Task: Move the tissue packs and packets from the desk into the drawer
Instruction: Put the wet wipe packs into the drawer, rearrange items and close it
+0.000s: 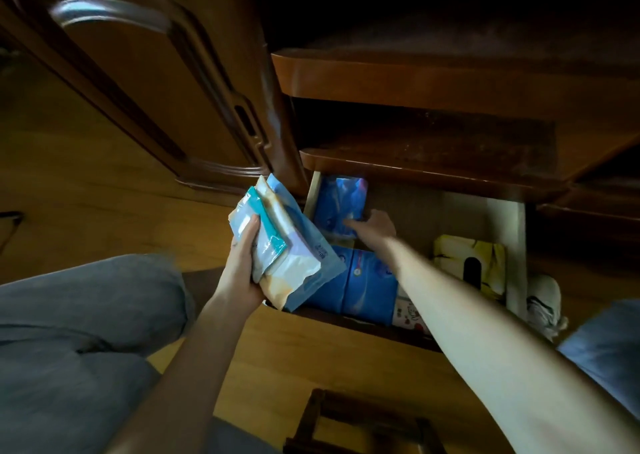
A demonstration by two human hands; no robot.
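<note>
— Head view: left hand (242, 263) grips a fanned stack of packets (287, 245) beside the open drawer (516, 252); right hand (372, 226) presses a blue pack (337, 204) inside.

— Light, soft, probably slippery; pinch them mid-stack.
</note>
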